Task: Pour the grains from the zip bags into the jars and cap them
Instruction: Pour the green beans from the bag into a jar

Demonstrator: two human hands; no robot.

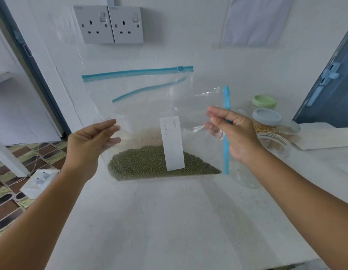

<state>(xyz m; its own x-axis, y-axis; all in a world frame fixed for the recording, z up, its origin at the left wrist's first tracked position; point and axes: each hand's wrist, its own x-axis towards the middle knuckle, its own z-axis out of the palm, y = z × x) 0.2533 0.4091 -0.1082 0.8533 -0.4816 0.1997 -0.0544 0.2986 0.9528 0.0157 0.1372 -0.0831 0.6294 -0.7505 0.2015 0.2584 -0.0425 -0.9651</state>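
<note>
A clear zip bag [149,114] holding green grains [146,164] is upright on the white table [169,221], turned so its blue zip strip [225,152] runs vertically at the right. My left hand [89,145] pinches the bag's left edge between thumb and fingers. My right hand [231,131] pinches the plastic beside the blue zip strip. Behind it is a second bag [138,72] with pale grains and its zip on top. An open, lidless jar [274,143] stands just right of my right hand.
Capped jars stand at the back right: a green-lidded jar [264,101], a grey-blue-lidded jar [266,117] of yellow grains and a clear-lidded jar [289,128]. Two wall sockets [111,24] sit above. A white box [40,182] lies on the tiled floor at left.
</note>
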